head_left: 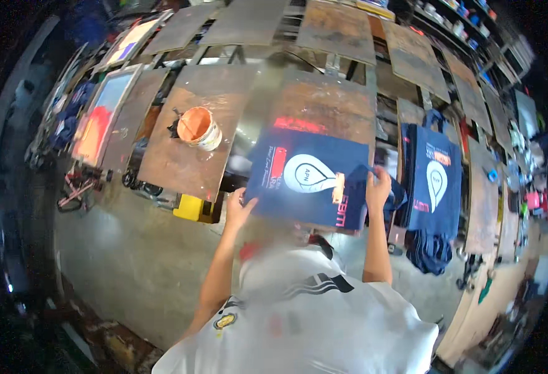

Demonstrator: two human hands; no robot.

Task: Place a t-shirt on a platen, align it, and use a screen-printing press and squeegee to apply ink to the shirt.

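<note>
A navy blue tote bag with white, red and orange printing lies flat before me, over the near part of a brown wooden board. My left hand grips its left edge near the lower corner, thumb on top. At the opposite edge, my right hand is closed on the bag, beside its dark strap. Its fingertips are partly hidden by the fabric.
A bucket of orange ink stands on the board to the left. More printed navy bags hang over a board at the right. Framed printing screens lean at the far left. Under the left board sits a yellow box.
</note>
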